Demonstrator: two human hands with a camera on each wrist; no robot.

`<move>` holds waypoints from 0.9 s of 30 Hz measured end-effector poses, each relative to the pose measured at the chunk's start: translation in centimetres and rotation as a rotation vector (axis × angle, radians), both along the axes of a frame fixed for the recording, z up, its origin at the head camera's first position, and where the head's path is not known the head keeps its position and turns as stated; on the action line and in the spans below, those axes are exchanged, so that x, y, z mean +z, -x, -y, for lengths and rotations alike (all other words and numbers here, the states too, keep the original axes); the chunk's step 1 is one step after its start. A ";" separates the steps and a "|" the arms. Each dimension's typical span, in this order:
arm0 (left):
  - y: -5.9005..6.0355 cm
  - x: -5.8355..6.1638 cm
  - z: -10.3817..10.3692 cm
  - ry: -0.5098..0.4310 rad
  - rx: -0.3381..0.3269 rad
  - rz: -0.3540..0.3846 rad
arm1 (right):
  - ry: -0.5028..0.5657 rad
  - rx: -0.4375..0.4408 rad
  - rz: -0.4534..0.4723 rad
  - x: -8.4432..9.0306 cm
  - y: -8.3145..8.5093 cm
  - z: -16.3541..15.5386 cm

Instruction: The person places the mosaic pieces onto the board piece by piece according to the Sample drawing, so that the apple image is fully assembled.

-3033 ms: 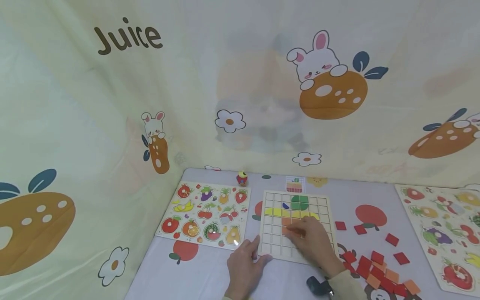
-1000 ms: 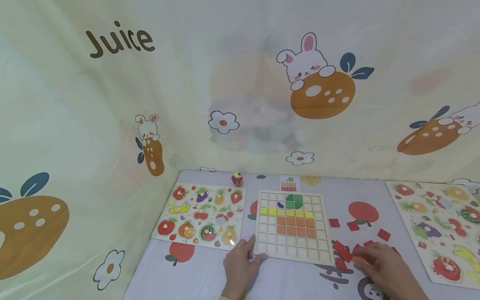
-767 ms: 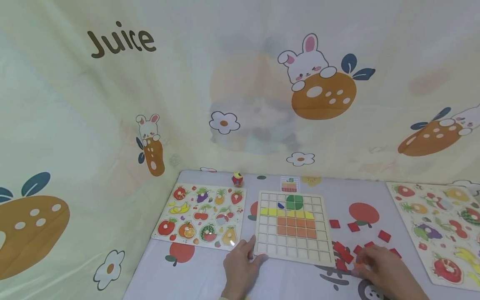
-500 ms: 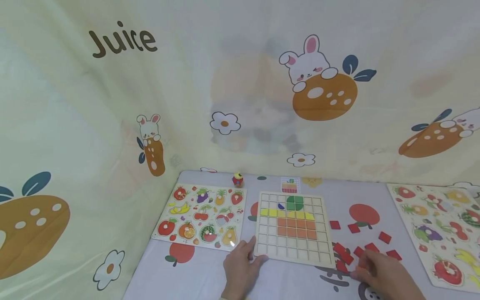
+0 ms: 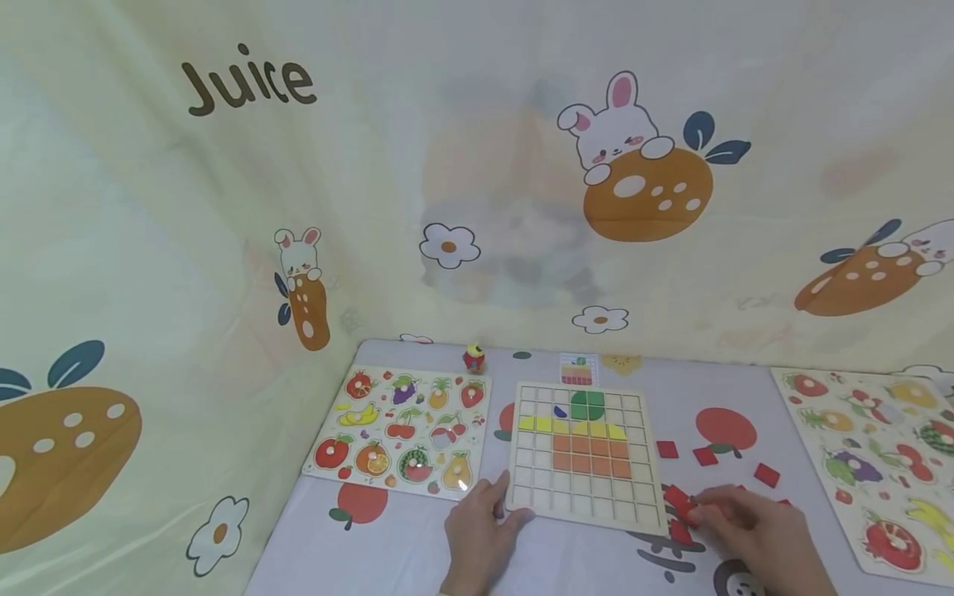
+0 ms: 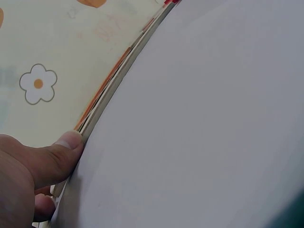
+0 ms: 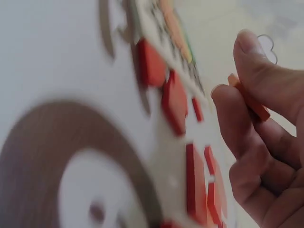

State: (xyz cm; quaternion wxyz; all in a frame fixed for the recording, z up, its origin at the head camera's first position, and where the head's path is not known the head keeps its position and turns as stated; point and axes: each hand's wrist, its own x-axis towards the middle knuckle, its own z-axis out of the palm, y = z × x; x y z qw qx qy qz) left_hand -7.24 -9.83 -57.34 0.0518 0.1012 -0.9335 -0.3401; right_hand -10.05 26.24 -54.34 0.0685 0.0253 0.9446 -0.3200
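Grid board (image 5: 581,487) sits flat, its near-left corner gripped by your left hand (image 5: 480,536); press evenly there. Right of the board, your right hand (image 5: 768,534) pinches an orange tile (image 7: 256,106) between thumb and fingers; lift it clear of the red tiles (image 5: 668,449) beside the board.

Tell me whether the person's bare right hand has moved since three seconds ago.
Yes: the bare right hand has moved rightward, from over the pale square wooden grid board to the red square tiles at its right.
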 end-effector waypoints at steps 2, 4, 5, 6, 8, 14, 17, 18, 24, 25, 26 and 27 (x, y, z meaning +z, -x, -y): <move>0.0 -0.1 0.1 0.001 -0.004 0.000 | 0.044 -0.025 -0.026 0.3 0.3 0.4; 0.0 -0.2 0.1 0.001 -0.007 0.000 | 0.097 -0.035 -0.038 0.4 0.6 0.9; 0.0 -0.2 0.1 0.001 -0.009 0.000 | 0.120 -0.036 -0.043 0.5 0.8 1.1; 0.0 -0.2 0.1 0.000 -0.010 0.000 | 0.145 -0.033 -0.047 0.5 1.0 1.4; 0.0 -0.3 0.2 -0.001 -0.012 -0.001 | 0.178 -0.030 -0.052 0.5 1.5 2.0; 0.1 -0.1 0.2 -0.013 -0.018 -0.011 | 0.206 -0.051 -0.024 0.8 3.0 3.8; 0.1 0.0 0.1 -0.018 -0.021 -0.018 | 0.230 -0.038 -0.061 1.0 3.4 4.6; 0.1 0.0 0.1 -0.015 -0.021 -0.019 | 0.248 -0.027 -0.084 1.0 3.6 4.9; 0.2 0.0 0.1 -0.004 -0.022 -0.014 | 0.326 0.005 -0.168 0.9 4.6 6.7; 0.1 0.0 0.2 -0.004 -0.023 -0.013 | 0.329 0.006 -0.167 0.9 4.8 7.1; 0.1 0.0 0.2 -0.004 -0.024 -0.014 | 0.332 0.009 -0.163 0.8 5.0 7.4; 0.1 -0.1 0.2 -0.003 -0.025 -0.014 | 0.341 0.017 -0.158 0.8 5.2 7.8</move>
